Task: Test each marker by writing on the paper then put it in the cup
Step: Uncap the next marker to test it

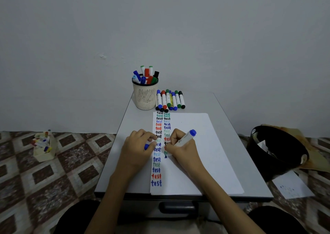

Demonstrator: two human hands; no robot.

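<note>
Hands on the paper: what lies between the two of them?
In the head view, a strip of the paper, covered with handwritten coloured "test" words, lies between the left hand and the right hand.

wall [160, 28]: plain grey | floor [44, 171]: diamond-patterned tile | table [250, 171]: grey

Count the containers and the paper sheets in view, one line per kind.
Mesh cup on the table: 1
Cream box of markers on the floor: 1
Black bin: 1
Paper sheets: 2, table and floor
Total: 5
</note>
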